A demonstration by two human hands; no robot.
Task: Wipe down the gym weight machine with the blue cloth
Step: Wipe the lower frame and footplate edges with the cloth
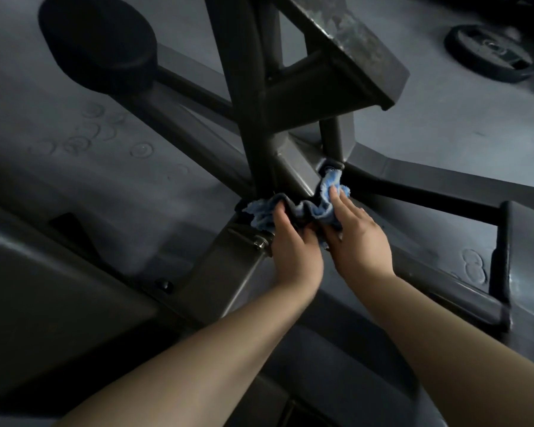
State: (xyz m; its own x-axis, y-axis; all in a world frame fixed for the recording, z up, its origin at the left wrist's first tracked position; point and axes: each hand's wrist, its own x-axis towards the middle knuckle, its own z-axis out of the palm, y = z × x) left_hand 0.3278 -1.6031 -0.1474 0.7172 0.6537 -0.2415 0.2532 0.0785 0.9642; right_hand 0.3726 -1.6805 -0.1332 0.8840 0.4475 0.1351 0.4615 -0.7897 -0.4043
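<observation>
— Where are we with the wipe-down?

— Low on the dark grey steel frame of the weight machine, at the joint where its upright tubes meet the base bars. Our crumpled light-blue microfibre cloth is bunched right against that joint, touching the metal.

— And our hands?

— Our left hand grips the cloth's left end with curled fingers. Our right hand has fingers laid fairly straight over the right part, pressing it to the frame; the thumb is hidden, so we cannot tell if it also pinches.

— How much is left?

— We judge plenty. The mottled flat plate above, the outer base bars and the black round pad show no cloth near them. Whether they're already cleaned, we cannot tell in this dim light.
</observation>
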